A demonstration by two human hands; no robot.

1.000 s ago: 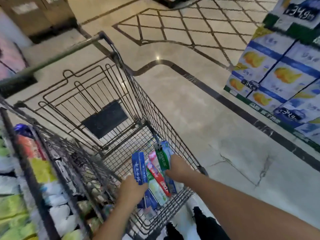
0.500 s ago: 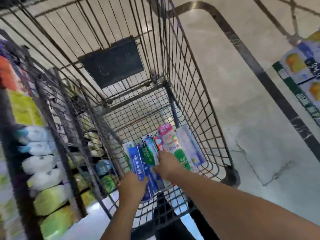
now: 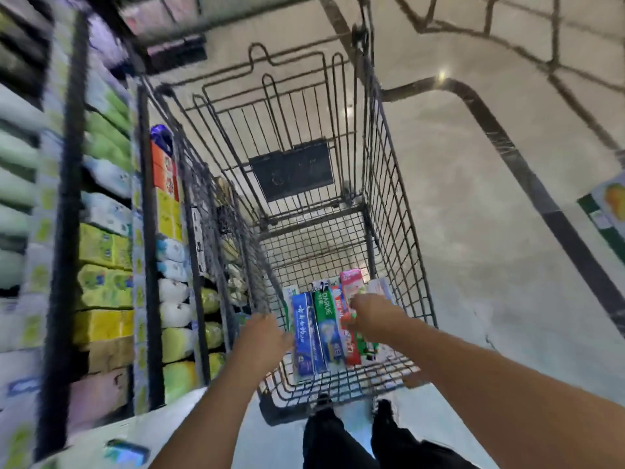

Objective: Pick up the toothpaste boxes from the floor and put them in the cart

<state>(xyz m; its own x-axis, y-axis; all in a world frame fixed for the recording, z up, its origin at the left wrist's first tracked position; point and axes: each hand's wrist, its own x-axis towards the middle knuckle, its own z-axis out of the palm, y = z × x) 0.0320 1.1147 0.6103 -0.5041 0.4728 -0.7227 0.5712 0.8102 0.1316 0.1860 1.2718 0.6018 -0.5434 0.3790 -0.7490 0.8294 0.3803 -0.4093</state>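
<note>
My right hand (image 3: 367, 313) is down inside the cart (image 3: 399, 252), fingers curled over the upper part of the red box (image 3: 348, 350) and the pink-topped one next to it; I can't tell if that's a grip or just contact. My left hand (image 3: 262, 336) sits at the cart's left wall, beside the blue box (image 3: 306, 336), fingers bent; blur hides whether they hold anything. Toothpaste boxes (image 3: 324, 326) lie side by side, flat on the cart's wire bottom at the near end: blue, green DARLIE (image 3: 325, 316), red, then pale ones toward the right wall. Dark plate (image 3: 291, 170) hangs on the cart's far flap. Shelves (image 3: 101, 252) of green and yellow packs run just left of the cart. Marble floor (image 3: 490, 231) to its right. My dark trousers (image 3: 341, 441) below the cart's near edge.
</note>
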